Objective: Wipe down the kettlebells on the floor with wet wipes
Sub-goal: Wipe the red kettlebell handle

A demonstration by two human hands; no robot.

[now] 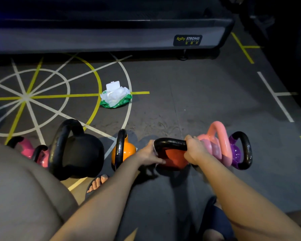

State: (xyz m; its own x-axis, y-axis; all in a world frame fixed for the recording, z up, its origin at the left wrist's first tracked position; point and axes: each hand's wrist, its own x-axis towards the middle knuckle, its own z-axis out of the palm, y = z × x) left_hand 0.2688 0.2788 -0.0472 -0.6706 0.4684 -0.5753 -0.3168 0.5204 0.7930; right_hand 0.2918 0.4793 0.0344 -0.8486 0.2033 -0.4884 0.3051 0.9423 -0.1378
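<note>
**Wiping the red kettlebell where handle meets bell**

The person is crouching over the red kettlebell [175,160], which is standing on the gym floor [189,101] between the orange kettlebell [127,151] and the pale pink kettlebell [215,145]. The right hand [195,150] is curling round the right end of the black handle [170,142], steadying it. The left hand [150,154] is cupping a wet wipe [154,150] against the left foot of that handle, with only a pale edge of the wipe showing.

To do this well, the right hand should be bracing the bell upright while the left is dragging the wipe along the handle and round the body, refolding to a clean face. A fresh one is waiting in the open wet wipes pack [116,97], well apart up the floor.
</note>
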